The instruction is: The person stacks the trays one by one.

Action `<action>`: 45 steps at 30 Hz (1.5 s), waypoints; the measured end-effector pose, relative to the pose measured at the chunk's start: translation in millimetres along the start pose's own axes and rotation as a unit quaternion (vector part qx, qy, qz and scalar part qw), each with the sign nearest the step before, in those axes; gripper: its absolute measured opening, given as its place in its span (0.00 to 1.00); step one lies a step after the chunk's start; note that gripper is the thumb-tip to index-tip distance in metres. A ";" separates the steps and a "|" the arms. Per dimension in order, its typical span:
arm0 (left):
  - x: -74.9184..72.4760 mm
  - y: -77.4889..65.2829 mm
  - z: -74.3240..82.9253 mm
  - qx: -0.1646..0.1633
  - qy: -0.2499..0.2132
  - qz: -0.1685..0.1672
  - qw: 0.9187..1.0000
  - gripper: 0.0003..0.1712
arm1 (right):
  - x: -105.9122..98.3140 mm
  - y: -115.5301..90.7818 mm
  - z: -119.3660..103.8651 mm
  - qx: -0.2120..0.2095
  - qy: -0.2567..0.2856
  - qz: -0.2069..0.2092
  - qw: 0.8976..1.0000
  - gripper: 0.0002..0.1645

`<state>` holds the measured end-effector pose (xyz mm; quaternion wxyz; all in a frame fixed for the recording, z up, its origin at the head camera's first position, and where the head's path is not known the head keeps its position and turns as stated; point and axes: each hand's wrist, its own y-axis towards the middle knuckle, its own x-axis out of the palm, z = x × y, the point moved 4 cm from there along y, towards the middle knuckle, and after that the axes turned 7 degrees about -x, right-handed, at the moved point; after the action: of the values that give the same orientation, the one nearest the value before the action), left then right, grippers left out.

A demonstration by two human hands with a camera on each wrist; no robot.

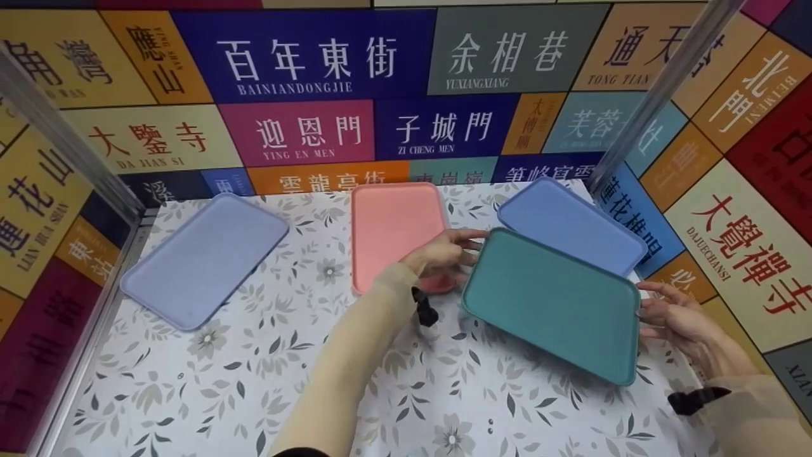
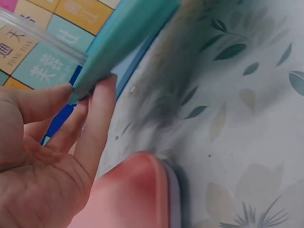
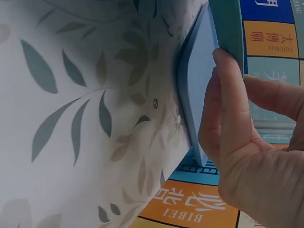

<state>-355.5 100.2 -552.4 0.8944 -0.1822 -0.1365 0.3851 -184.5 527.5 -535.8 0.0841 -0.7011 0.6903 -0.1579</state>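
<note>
A green rectangular tray [image 1: 553,304] is held tilted above the table by both hands. My left hand [image 1: 440,254] pinches its left end between thumb and fingers, as the left wrist view also shows. At the opposite end my right hand [image 1: 682,320] grips the edge, thumb on one face and fingers beneath. Behind the green tray lies a blue tray [image 1: 571,222], partly covered by it in the head view. A pink tray [image 1: 396,228] lies under and beyond my left hand; in the left wrist view a bluish edge [image 2: 175,194] shows beneath its corner.
On the left of the table lies a lavender-blue tray [image 1: 206,260], set at an angle. The floral tablecloth [image 1: 406,393] covers the table. Panels with Chinese lettering [image 1: 304,57] stand around the back and sides, with clear corner posts [image 1: 666,89].
</note>
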 end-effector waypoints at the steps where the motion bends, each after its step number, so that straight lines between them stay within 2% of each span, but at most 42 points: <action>1: -1.8 -1.8 0.4 0.001 -0.001 -0.005 1.000 0.42 | 1.8 1.5 -1.8 -0.003 0.000 -0.002 1.000 0.31; 5: -10.3 -7.7 2.1 0.013 0.007 -0.005 1.000 0.40 | 10.6 8.1 -9.2 -0.017 -0.006 -0.004 1.000 0.29; 11: -26.5 -15.6 5.1 0.037 -0.002 0.025 0.999 0.43 | 28.8 19.5 -19.0 -0.034 -0.012 0.000 0.999 0.27; 17: -43.4 -28.9 14.5 0.047 -0.008 0.042 0.998 0.41 | 46.6 28.5 -25.5 -0.071 0.050 -0.001 0.996 0.23; 21: -56.8 -38.9 19.4 0.045 -0.036 0.049 0.997 0.40 | 62.0 34.2 -26.2 -0.103 0.089 -0.032 0.990 0.27; 27: -78.0 -53.9 18.9 0.035 -0.055 0.068 0.996 0.39 | 85.2 41.3 -25.5 -0.130 0.075 -0.068 0.986 0.34; 32: -93.3 -66.4 18.2 0.047 -0.065 0.089 0.993 0.35 | 101.6 50.1 -27.7 -0.125 0.058 -0.068 0.988 0.40; 36: -102.0 -76.5 15.9 0.061 -0.083 0.099 0.990 0.32 | 112.0 55.4 -30.3 -0.109 0.077 -0.062 0.989 0.40; 40: -108.7 -88.2 10.8 0.069 -0.108 0.113 0.985 0.29 | 123.1 61.9 -33.6 -0.113 0.083 -0.050 0.989 0.42; 45: -115.5 -105.1 -1.7 0.067 -0.132 0.154 0.977 0.27 | 138.7 72.7 -33.9 -0.112 0.060 -0.023 0.992 0.48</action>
<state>-364.7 -52.4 -520.6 0.8089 -0.0880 -0.1976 0.5467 -264.7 390.5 -513.9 -0.0401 -0.7112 0.6911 -0.1226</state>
